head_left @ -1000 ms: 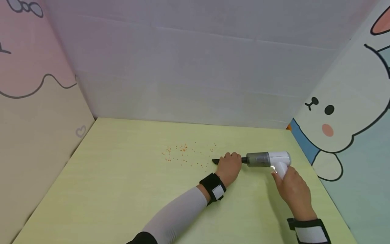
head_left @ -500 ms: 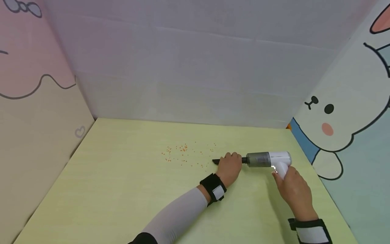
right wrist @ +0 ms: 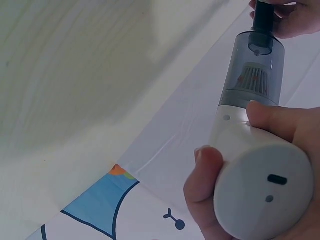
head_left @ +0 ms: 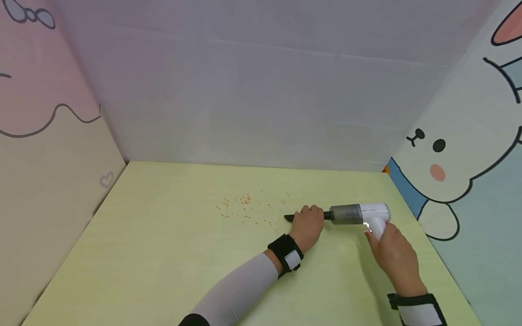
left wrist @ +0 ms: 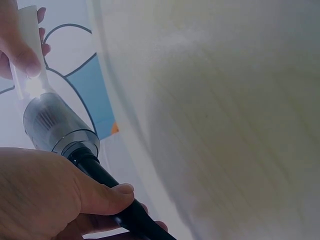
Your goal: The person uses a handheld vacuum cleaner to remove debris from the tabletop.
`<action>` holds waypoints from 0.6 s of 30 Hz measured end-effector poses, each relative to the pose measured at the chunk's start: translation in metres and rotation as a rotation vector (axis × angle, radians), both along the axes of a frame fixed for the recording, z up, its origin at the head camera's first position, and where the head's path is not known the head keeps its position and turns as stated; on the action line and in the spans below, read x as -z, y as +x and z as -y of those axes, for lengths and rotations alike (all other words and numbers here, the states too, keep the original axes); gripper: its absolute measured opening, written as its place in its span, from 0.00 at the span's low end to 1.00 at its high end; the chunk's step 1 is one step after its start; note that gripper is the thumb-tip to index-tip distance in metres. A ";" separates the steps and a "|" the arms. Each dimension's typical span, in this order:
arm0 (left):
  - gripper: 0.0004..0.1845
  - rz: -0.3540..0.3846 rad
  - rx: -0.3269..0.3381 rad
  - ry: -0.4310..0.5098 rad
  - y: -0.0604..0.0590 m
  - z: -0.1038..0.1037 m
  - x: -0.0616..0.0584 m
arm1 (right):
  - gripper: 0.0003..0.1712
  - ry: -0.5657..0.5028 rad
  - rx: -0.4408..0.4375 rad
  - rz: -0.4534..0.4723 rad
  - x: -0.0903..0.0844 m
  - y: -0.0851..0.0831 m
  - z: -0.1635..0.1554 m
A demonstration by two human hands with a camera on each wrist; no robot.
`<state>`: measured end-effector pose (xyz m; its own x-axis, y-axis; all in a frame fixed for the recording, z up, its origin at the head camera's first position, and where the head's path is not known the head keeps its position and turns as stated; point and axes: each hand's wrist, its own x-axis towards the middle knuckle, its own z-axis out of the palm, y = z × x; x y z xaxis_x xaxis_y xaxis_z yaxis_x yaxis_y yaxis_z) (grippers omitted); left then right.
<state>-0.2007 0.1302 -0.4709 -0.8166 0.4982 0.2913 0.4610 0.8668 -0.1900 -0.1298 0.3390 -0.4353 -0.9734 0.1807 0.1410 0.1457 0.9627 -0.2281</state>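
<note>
A small white handheld vacuum [head_left: 360,213] with a grey clear dust cup [right wrist: 252,75] lies level just above the yellow-green table [head_left: 163,253]. My right hand [head_left: 393,256] grips its white handle [right wrist: 260,185]. My left hand [head_left: 307,224] curls round the black nozzle [left wrist: 120,202], whose tip [head_left: 288,218] pokes out to the left. Scattered orange crumbs [head_left: 244,206] lie on the table just left of the nozzle tip.
Three upright panels box in the table: a pink and cream panel [head_left: 45,149] on the left, a plain pale one [head_left: 253,99] at the back, and one with a cartoon rabbit [head_left: 461,149] on the right, close to the vacuum.
</note>
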 end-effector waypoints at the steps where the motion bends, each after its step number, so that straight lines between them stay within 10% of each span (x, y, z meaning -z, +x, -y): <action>1: 0.09 0.001 0.000 -0.002 0.000 0.000 0.000 | 0.33 0.002 -0.002 -0.001 0.000 0.000 0.000; 18: 0.10 0.028 -0.016 -0.014 0.002 0.000 0.005 | 0.34 0.017 0.020 0.039 0.000 0.002 0.005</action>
